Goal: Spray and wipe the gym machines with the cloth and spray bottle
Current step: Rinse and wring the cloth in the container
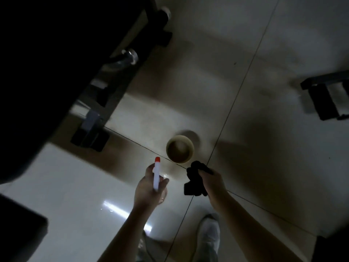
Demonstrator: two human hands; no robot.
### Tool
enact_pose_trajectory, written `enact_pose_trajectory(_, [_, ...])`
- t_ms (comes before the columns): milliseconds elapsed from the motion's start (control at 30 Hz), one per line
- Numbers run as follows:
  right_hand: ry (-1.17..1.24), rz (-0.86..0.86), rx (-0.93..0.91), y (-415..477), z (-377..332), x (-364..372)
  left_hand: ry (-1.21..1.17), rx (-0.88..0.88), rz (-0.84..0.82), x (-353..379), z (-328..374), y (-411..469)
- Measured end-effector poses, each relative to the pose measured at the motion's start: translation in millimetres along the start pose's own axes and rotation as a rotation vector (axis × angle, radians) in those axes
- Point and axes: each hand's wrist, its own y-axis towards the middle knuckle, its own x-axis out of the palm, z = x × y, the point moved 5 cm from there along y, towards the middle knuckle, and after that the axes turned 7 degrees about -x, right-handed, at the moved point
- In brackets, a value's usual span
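Observation:
I look straight down at a dim tiled floor. My left hand (pixel 149 188) grips a spray bottle (pixel 156 173) with a white head and a red nozzle tip that points away from me. My right hand (pixel 211 181) is closed around a crumpled dark cloth (pixel 195 179), which hangs down from the fingers. A black gym machine (pixel 56 63) with a padded part and a metal frame fills the upper left. Both hands are held over the floor, apart from the machine.
A small round beige tub (pixel 180 149) stands on the floor just beyond my hands. The machine's black feet (pixel 90 137) rest on the tiles at left. Another dark frame foot (pixel 328 95) sits at right. My light shoe (pixel 209 235) shows below.

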Motion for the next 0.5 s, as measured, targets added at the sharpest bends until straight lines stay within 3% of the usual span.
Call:
enact_pose_trajectory(267, [0.275,-0.021,0.002,81.4,27.6,29.3,0.052,0.009,0.130,38.4,-52.7,84.4])
enact_pose_trajectory(500, [0.271,0.008,-0.012,115.2,34.7,35.9,0.050,0.026,0.148,44.9,-64.5,125.6])
